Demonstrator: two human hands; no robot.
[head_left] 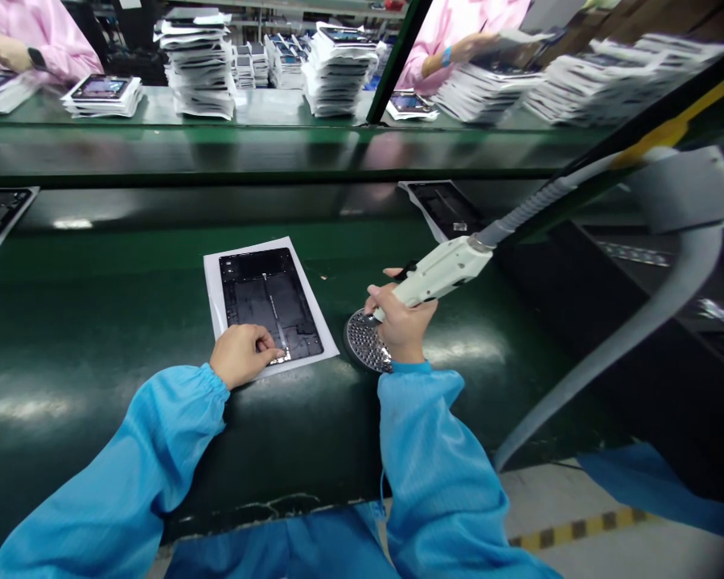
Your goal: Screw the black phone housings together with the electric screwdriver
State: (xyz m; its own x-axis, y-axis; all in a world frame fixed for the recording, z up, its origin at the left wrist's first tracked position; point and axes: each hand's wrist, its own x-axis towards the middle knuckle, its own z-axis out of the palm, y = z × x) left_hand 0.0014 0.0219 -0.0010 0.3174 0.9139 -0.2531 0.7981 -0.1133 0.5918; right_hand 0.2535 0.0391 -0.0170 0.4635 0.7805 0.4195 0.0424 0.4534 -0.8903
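Observation:
A black tablet housing (269,301) lies open side up on a white sheet (319,331) on the green bench. At its lower end is my left hand (244,354), fingers curled and thumb and index close together over a small metallic part; whether anything is pinched there is hidden. My right hand (405,318) grips a pale electric screwdriver (443,269), tilted with its bit end down to the left. That end is over a round metal dish (362,342) dotted with small holes or screws, partly covered by the hand.
Another tablet housing (446,207) rests behind the screwdriver, and one more (0,213) is at the left edge. A grey curved pipe (633,330) rises on the right. Across the bench, two people in pink sleeves work beside tall stacks of sheeted tablets (196,64).

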